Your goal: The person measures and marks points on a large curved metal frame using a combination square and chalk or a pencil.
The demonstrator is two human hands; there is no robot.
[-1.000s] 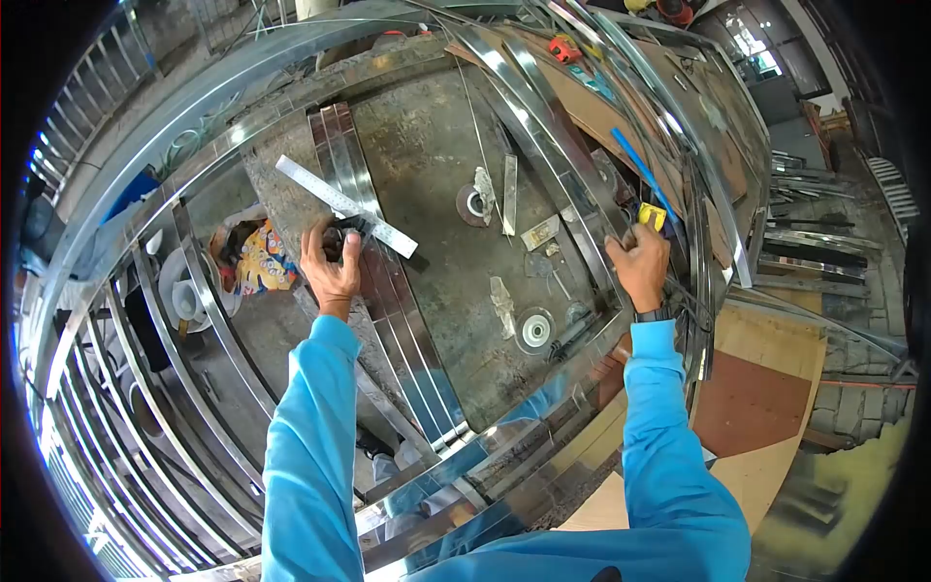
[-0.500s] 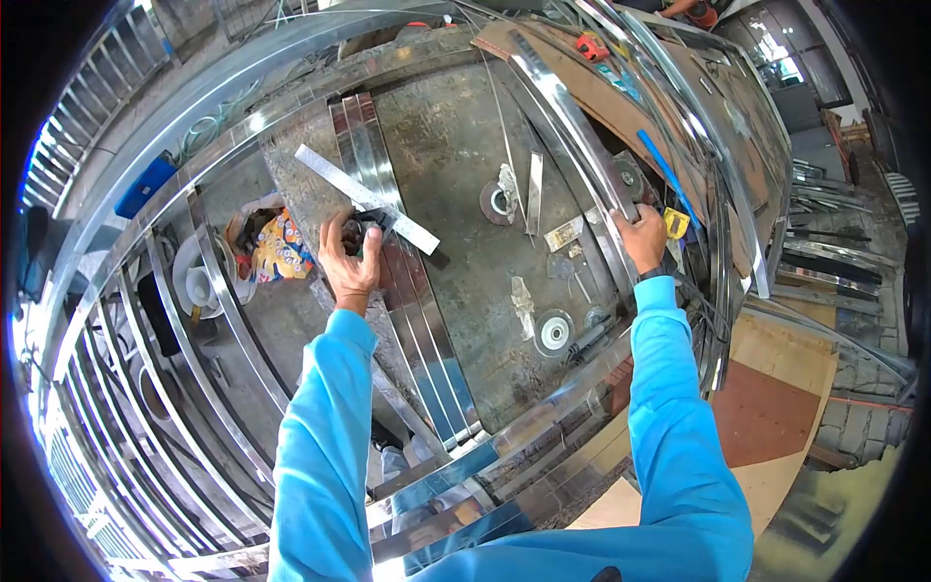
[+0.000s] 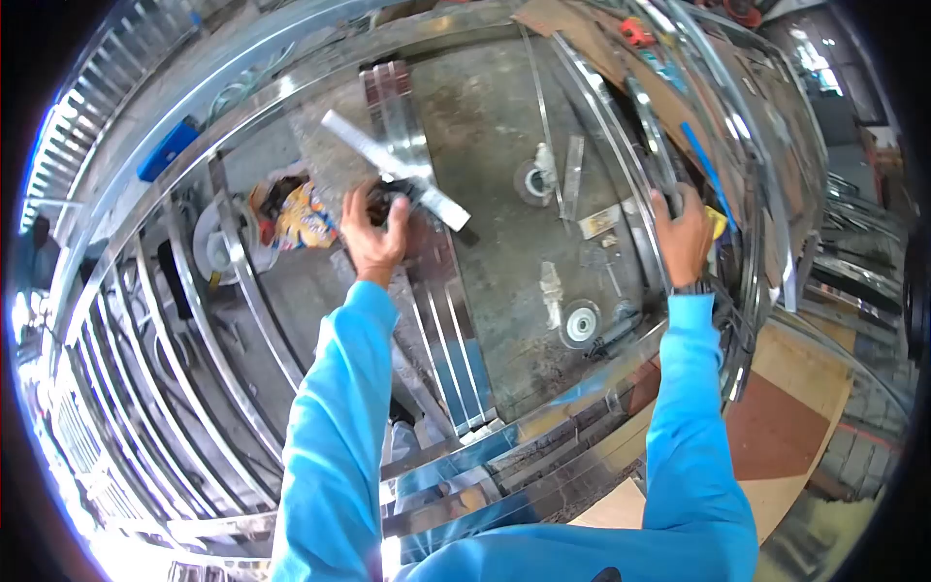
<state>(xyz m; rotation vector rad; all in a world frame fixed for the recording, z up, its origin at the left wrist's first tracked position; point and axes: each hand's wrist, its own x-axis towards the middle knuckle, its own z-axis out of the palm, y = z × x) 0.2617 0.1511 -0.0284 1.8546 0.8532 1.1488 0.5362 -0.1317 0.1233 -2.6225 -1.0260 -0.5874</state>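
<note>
My left hand (image 3: 374, 236) is curled around the dark head of a combination square (image 3: 446, 207). The square's bright blade lies slantwise across several shiny metal tubes (image 3: 448, 335) laid side by side. On the right, my right hand (image 3: 685, 238) has its thumb and fingers around the near end of a shiny metal bar (image 3: 648, 114); motion blur softens this grip. A longer metal strip (image 3: 609, 126) runs just left of that hand. A yellow object (image 3: 718, 222) shows partly behind its fingers.
Grinding discs (image 3: 582, 325) and small scraps lie on the worn work surface (image 3: 475, 116). A welded metal frame with bars (image 3: 228, 320) stands at left, near a colourful bag (image 3: 303, 218) and a blue box (image 3: 168, 149). A blue strip (image 3: 708, 175) and more metal lengths crowd the right.
My right hand has moved right with the metal bar, away from the long strip. My left hand stays at the square. The whole view has shifted, so the scene sits further right.
</note>
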